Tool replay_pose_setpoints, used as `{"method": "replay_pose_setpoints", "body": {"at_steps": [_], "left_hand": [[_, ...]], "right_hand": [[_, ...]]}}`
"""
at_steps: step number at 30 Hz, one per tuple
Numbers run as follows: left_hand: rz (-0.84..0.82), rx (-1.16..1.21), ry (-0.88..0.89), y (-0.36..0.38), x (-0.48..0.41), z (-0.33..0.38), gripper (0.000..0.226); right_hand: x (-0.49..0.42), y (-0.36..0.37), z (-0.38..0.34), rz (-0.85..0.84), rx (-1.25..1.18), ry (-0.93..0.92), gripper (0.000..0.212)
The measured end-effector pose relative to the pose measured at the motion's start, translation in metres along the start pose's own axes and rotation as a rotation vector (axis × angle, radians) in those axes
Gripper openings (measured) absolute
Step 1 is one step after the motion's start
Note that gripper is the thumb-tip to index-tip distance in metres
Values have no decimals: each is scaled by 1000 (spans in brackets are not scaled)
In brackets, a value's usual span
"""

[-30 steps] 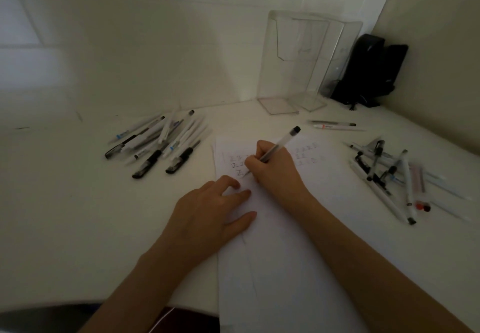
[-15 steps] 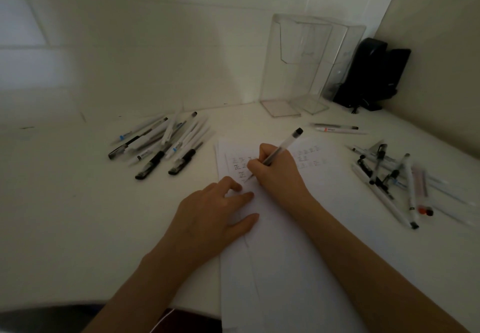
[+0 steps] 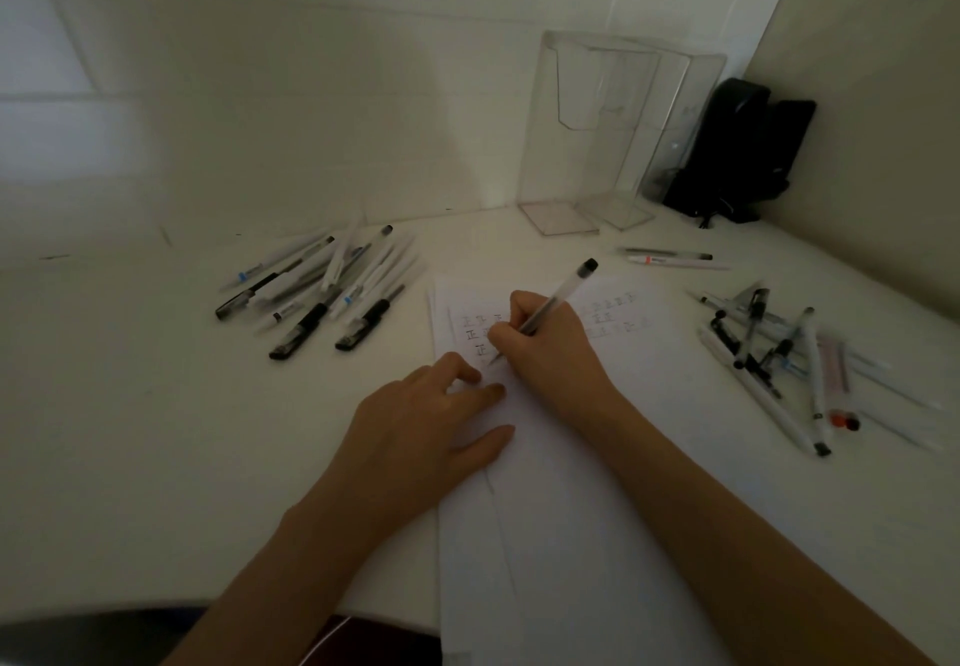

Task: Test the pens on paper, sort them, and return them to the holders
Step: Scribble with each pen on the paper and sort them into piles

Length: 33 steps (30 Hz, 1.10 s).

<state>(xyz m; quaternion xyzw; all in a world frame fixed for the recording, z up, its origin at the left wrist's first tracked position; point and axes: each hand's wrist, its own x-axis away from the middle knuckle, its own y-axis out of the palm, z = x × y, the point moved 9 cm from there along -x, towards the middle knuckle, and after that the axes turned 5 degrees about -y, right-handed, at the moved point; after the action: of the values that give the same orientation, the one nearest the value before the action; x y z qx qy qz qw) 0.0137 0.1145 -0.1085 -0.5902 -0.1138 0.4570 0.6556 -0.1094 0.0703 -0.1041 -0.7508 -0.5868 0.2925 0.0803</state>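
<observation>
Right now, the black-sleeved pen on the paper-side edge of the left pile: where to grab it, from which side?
Probably pinch the black-sleeved pen across its black rubber sleeve, from above, one finger on the paper side. It lies flat at the edge of the left pile, that side open; its far end sits close to other pens.

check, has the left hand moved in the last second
No. The left hand still rests at the same spot on the left edge of the paper, just below the written marks.
</observation>
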Motion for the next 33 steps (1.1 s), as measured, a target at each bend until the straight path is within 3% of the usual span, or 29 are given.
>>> {"method": "replay_pose_setpoints", "body": {"at_steps": [4,9,13,15,18,25,33], "left_hand": [[-7,13,5,0,2,1,46],[-36,452,-210,1,2,-17,39],[5,569,-323,0,-1,-29,38],[38,609,-363,-7,1,-34,38],[121,621,-383,-19,3,-39,17],[163,537,-349,-27,4,-33,11],[214,466,-183,-38,6,-19,12]], "right_hand": [[-1,-4,2,27,-19,-9,35],[1,-16,3,125,-205,5,36],[0,-14,-3,56,-382,-2,28],[1,-11,-3,27,-586,42,37],[4,-5,-7,-18,-761,86,39],[12,-1,-23,-64,-648,-23,36],[18,4,-32,-61,-595,-60,37]]}}
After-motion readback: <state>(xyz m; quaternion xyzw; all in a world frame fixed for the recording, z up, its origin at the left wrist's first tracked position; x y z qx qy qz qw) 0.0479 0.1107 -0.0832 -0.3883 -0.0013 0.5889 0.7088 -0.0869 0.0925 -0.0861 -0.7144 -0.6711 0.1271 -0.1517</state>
